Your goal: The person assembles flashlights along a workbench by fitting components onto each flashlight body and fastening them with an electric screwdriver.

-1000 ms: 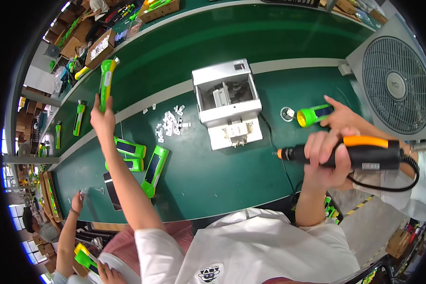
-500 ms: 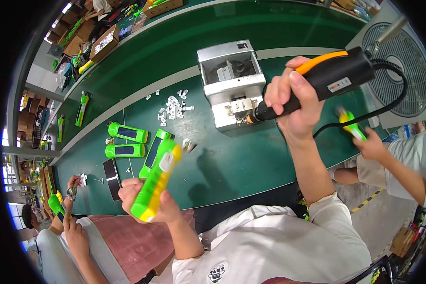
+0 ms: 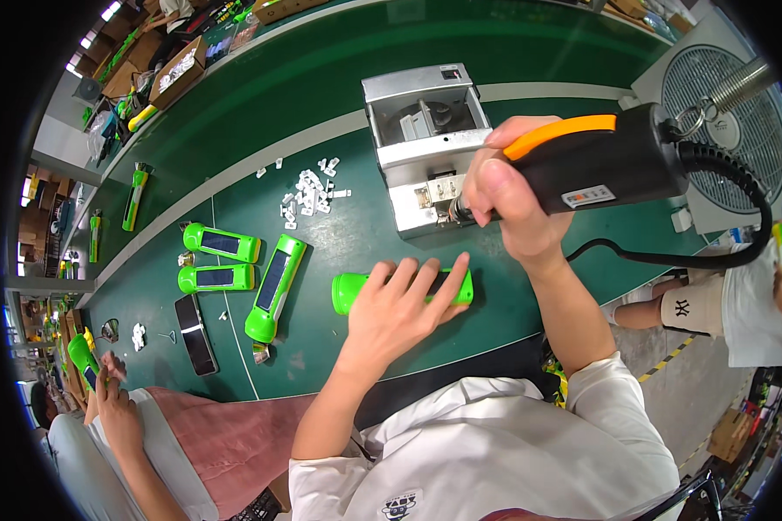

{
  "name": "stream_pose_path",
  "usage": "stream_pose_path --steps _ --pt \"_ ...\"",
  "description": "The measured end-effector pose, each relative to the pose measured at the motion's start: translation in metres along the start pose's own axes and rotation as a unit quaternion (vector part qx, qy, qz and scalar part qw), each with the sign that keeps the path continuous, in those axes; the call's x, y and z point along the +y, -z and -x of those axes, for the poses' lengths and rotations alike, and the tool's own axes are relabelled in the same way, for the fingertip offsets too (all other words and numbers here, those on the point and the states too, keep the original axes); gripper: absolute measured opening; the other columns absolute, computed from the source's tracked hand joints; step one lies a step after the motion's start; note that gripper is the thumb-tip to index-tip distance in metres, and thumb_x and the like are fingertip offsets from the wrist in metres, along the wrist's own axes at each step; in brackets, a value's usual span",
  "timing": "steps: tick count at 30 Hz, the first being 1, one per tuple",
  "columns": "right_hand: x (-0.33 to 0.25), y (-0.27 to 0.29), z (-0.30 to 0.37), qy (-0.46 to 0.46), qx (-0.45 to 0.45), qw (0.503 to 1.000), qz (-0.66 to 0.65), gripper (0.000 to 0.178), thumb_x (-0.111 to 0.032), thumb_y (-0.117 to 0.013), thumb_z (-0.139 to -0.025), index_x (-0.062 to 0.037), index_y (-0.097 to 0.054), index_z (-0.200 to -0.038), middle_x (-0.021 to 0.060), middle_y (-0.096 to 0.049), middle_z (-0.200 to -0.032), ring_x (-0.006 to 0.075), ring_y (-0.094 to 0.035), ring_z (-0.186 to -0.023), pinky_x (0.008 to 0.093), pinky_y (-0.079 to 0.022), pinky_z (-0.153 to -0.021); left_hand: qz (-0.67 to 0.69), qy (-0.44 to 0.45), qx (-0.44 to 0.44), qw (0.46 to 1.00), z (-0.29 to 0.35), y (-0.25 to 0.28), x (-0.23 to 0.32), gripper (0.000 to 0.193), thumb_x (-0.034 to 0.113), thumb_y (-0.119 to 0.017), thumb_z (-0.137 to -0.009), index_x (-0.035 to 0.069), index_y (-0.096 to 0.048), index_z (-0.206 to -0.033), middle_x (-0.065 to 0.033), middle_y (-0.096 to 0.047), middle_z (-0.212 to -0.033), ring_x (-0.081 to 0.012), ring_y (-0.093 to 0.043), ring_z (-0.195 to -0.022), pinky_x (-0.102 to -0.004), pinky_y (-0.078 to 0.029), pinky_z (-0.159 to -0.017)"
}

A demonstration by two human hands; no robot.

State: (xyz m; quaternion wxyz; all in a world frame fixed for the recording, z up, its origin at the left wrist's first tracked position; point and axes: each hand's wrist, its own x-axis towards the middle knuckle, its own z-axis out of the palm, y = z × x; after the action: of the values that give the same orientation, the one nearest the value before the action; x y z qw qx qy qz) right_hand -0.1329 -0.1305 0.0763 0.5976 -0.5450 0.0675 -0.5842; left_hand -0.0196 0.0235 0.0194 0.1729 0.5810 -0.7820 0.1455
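Note:
My left hand (image 3: pixel 389 306) rests over a green flashlight (image 3: pixel 346 293) lying flat on the table, its fingers spread across the body and curving over the far edge. Between the fingers a dark panel partly shows. My right hand (image 3: pixel 521 198) is wrapped round a black electric screwdriver (image 3: pixel 608 169) with an orange lever. The tip of that tool meets the front of a silver screw feeder (image 3: pixel 430 156), where the fingers partly hide it. To the left lie three more green flashlights, one of them a tilted flashlight (image 3: pixel 275 286) with a dark panel upward.
Small white plastic parts (image 3: pixel 308 193) lie in a loose heap left of the feeder. A phone (image 3: pixel 196 334) lies farther left. The screwdriver's black cable (image 3: pixel 652 253) loops by a grey fan (image 3: pixel 725 122). A co-worker's hand (image 3: pixel 117 408) holds a flashlight at far left.
My left hand has brought its flashlight down to the table, turned panel up, right of the others. The screwdriver's tip stays at the feeder. The person at right has moved back.

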Motion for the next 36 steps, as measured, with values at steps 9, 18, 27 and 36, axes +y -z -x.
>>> stream_pose_path --steps 9,18,27,36 --pt "-0.002 -0.006 -0.017 -0.023 -0.064 0.994 0.080 0.023 -0.005 -0.061 -0.089 0.0053 -0.053 -0.109 0.0058 -0.052 -0.061 0.0111 -0.046 -0.044 0.0265 -0.040 -0.044 -0.038 0.060 -0.110 0.991 -0.012 -0.020 0.033 0.061 0.032 -0.067 -0.090 0.006 -0.054 -0.144 -0.0089 -0.057 -0.107 -0.0234 -0.054 -0.101 -0.0386 -0.045 -0.088" --pt "0.000 -0.011 -0.027 0.005 -0.127 0.982 0.141 0.027 -0.010 -0.080 -0.077 0.0010 -0.070 -0.100 0.0038 -0.070 -0.081 0.0088 -0.065 -0.069 0.0255 -0.054 -0.067 0.082 0.057 -0.113 0.989 -0.012 -0.019 0.020 0.059 0.024 -0.071 -0.087 0.002 -0.055 -0.139 -0.0101 -0.062 -0.113 -0.0250 -0.059 -0.105 -0.0382 -0.048 -0.083" --pt "0.006 -0.006 -0.055 -0.197 -0.137 0.970 0.029 0.021 -0.006 -0.064 -0.089 0.0037 -0.058 -0.107 0.0052 -0.051 -0.058 0.0123 -0.047 -0.042 0.0281 -0.039 -0.043 0.270 0.149 -0.078 0.948 -0.006 -0.016 0.002 0.036 0.019 -0.076 -0.084 0.003 -0.069 -0.115 -0.0079 -0.068 -0.111 -0.0277 -0.064 -0.100 -0.0401 -0.053 -0.083" --pt "-0.013 0.023 0.003 -0.110 -0.141 0.984 -0.021 0.031 -0.012 -0.053 -0.092 0.0012 -0.047 -0.119 0.0041 -0.043 -0.058 0.0114 -0.038 -0.038 0.0279 -0.036 -0.041 0.266 0.162 -0.061 0.948 -0.005 -0.019 0.004 0.037 0.016 -0.078 -0.080 0.003 -0.069 -0.114 -0.0068 -0.069 -0.106 -0.0268 -0.065 -0.096 -0.0398 -0.054 -0.079"
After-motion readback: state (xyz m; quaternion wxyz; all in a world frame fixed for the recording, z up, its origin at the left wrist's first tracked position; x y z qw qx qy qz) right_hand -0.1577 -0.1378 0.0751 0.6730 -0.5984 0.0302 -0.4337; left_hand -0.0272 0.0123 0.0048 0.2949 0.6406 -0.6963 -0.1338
